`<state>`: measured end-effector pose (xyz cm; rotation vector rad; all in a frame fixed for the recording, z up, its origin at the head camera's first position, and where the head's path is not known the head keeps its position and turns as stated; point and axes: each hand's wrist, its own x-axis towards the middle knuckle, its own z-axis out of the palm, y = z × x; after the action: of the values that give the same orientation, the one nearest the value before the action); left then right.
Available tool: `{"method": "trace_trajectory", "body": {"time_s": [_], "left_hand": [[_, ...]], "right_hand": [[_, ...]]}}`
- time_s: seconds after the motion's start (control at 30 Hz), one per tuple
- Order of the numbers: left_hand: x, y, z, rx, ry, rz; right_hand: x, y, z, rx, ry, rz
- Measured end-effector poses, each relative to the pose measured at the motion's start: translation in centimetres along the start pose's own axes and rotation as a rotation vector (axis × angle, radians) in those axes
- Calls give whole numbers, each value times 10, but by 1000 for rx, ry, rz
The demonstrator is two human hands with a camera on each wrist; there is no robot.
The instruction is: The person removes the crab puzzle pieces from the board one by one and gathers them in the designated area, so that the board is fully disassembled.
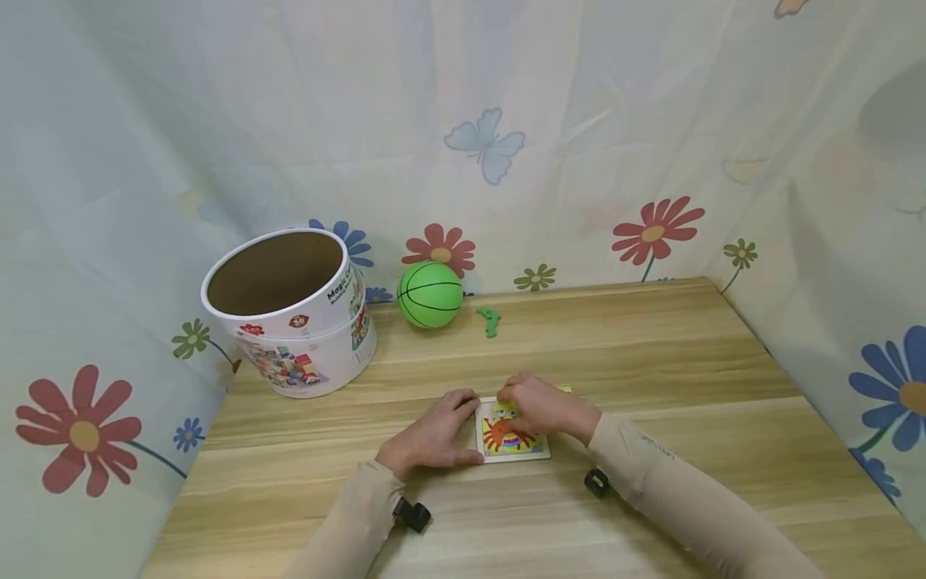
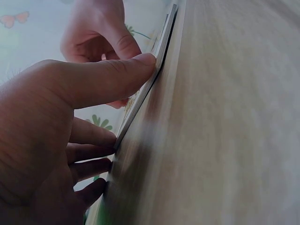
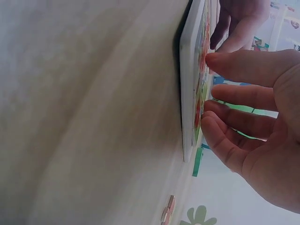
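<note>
A small square puzzle board [image 1: 514,458] with a pale rim and a red crab picture lies flat on the wooden table. My left hand [image 1: 441,434] rests at its left side, the thumb near the lower corner and the forefinger by the upper one; in the left wrist view the thumb [image 2: 112,77] touches the rim. My right hand [image 1: 546,406] is over the board's upper right part. In the right wrist view its thumb and bent fingers [image 3: 246,96] stand spread, with the tips at the picture's surface. Whether a loose piece lies under them I cannot tell.
A large white round tub [image 1: 289,354] stands at the back left. Beside it are a green ball [image 1: 430,295] and a curved green piece [image 1: 490,322]. A yellow-green item [image 1: 565,389] shows partly behind my right hand. A flowered curtain [image 1: 571,185] borders the table.
</note>
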<state>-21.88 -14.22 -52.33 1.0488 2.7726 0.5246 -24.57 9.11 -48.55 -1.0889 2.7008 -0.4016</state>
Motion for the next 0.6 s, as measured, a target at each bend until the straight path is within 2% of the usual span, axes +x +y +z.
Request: {"method": "trace_trajectory", "body": {"time_s": [0.3, 0.6], "left_hand": [[0, 1, -1, -9, -3, -10], [-1, 2, -2, -13, -13, -19]], "right_hand": [[1, 1, 1, -33, 22, -28], [2, -1, 1, -36, 4, -4]]}}
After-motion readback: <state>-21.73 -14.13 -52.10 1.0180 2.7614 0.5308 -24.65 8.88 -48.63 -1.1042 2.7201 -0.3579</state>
